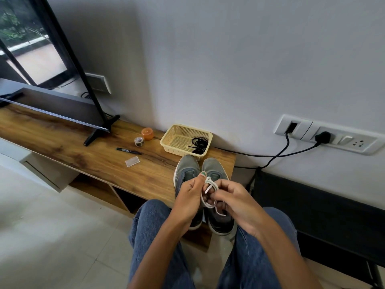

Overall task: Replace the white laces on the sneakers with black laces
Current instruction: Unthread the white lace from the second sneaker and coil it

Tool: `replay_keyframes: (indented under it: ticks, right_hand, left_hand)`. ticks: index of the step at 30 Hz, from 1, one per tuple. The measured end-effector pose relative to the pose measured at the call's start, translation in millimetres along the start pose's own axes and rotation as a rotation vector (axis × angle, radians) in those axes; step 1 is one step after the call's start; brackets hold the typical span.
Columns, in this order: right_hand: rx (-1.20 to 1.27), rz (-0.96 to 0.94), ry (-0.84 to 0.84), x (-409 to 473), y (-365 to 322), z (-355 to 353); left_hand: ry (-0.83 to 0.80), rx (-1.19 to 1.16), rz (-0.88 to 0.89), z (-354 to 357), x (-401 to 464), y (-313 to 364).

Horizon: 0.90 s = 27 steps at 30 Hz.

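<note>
Two grey sneakers stand side by side, toes toward the wall, at the right end of the wooden bench: the left sneaker [186, 166] and the right sneaker [214, 167]. Over them a white lace [210, 184] is bunched in loops between both hands. My left hand [190, 193] pinches the lace with thumb up, fingers curled. My right hand [233, 197] grips the lace from the right. Black laces [199, 143] lie coiled in a cream basket [173, 140] behind the shoes.
On the wooden bench [93, 151] lie a black marker [128, 151], a small clear case [132, 161], a tape roll [139, 141] and an orange container [147, 133]. A TV stand foot [100, 130] is at the left. Black cables [270, 157] run to wall sockets.
</note>
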State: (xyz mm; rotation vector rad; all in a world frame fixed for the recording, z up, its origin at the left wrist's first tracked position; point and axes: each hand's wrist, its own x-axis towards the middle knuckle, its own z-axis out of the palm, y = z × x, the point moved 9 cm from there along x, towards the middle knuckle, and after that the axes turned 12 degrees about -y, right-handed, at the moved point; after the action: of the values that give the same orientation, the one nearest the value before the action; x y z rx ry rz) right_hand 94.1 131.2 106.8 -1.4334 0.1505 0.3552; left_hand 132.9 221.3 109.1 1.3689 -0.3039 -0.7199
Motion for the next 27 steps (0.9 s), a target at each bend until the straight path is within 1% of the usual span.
replay_keyframes:
  ticks: [4, 8, 12, 15, 17, 19, 21, 23, 25, 27]
  right_hand:
    - [-0.306, -0.118, 0.088, -4, -18, 1]
    - [-0.608, -0.202, 0.122, -9, -34, 7]
    - [-0.823, -0.288, 0.143, -11, -41, 18]
    - [-0.942, -0.347, 0.214, -9, -46, 23]
    - [-0.962, -0.422, 0.309, -11, -49, 25]
    - [-0.889, -0.482, 0.407, -16, -50, 24]
    - [-0.824, -0.539, 0.449, -20, -51, 24]
    - [-0.844, -0.635, 0.473, -26, -53, 30]
    - [-0.872, -0.73, 0.547, -34, -56, 34]
    - [-0.844, -0.788, 0.62, -42, -58, 35]
  left_hand:
    - [0.022, 0.006, -0.04, -2, -1, -3]
    - [0.033, -0.007, -0.082, -5, -2, -9]
    - [0.076, -0.053, -0.081, -8, -6, -6]
    - [0.13, -0.107, -0.076, -12, -9, -4]
    - [0.143, -0.153, -0.087, -13, -11, -3]
    - [0.135, -0.172, -0.094, -13, -11, -3]
    - [0.125, -0.164, -0.089, -13, -12, 1]
    - [0.115, -0.155, -0.084, -13, -13, 4]
    - [0.111, -0.162, -0.074, -10, -15, 8]
    - [0.116, -0.151, -0.054, -9, -15, 11]
